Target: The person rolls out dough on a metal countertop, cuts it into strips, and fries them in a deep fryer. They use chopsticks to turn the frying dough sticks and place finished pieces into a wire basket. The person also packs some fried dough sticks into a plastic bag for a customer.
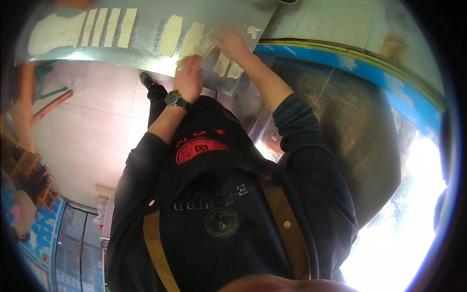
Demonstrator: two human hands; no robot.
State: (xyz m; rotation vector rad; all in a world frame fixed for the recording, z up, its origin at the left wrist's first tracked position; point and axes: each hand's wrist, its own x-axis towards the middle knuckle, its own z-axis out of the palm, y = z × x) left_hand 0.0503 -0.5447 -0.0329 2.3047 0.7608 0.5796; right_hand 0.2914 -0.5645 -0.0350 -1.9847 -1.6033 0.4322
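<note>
My left hand (189,77), with a ring and a wristwatch, holds the near end of a pale dough strip (205,44) at the edge of a metal table (149,40). The strip's far end is in my right hand (230,41), which is blurred. Another dough piece (192,36) lies just left of the strip, partly under it. Two short dough pieces (221,65) lie below my right hand. Farther left are a wide dough piece (170,35), several narrow cut strips (127,28) and a large flat dough sheet (56,33). A small dough scrap (253,32) lies right of my right hand.
A blue and yellow ledge (328,56) runs along the right of the table. Part of a round container (282,1) shows at the top edge. A wooden leg (51,107) and a green stool (47,82) stand at the left. Another person (27,213) is at the far left.
</note>
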